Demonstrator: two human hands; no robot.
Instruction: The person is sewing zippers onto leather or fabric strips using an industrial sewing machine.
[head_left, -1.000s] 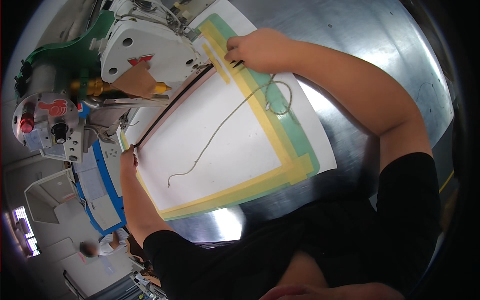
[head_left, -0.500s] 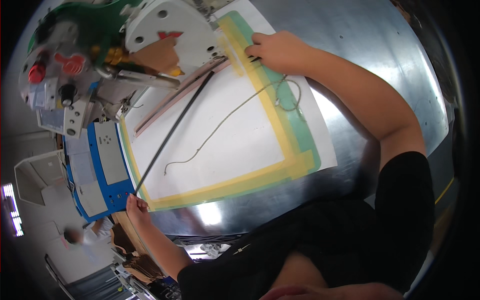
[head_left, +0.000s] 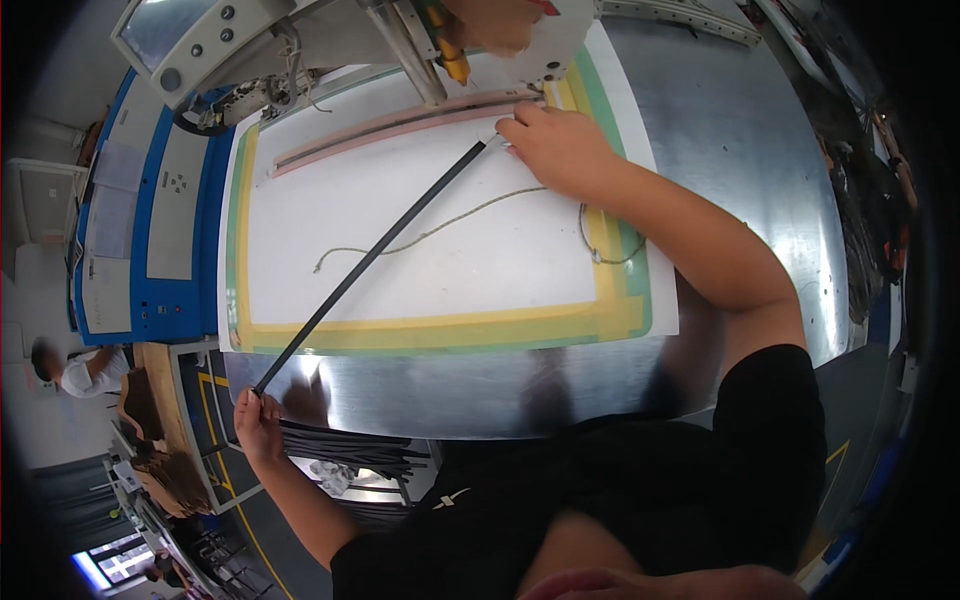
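My left hand (head_left: 258, 424) grips the lower end of a long black strip (head_left: 368, 257) near the steel table's front edge. My right hand (head_left: 553, 148) pinches at the strip's upper end, where a small thin pale item shows between the fingers; I cannot make out what it is. The strip lies diagonally across a white board (head_left: 440, 285) bordered with yellow and green tape. A thin cord (head_left: 455, 218) trails over the board, looped beside my right forearm. A pink channel (head_left: 322, 152) with a dark slot runs along the board's far side.
A white machine (head_left: 190, 45) with a yellow nozzle overhangs the far edge. A blue panel unit (head_left: 182, 300) stands at the left. A co-worker (head_left: 88, 370) is at far left beside a wooden bench (head_left: 150, 355). Bundled dark strips (head_left: 355, 445) lie below the table's front edge.
The black strip has come out of the pink channel and swung diagonal. My left hand moved down toward me with it; my right hand left the taped edge for its upper end. The view turned.
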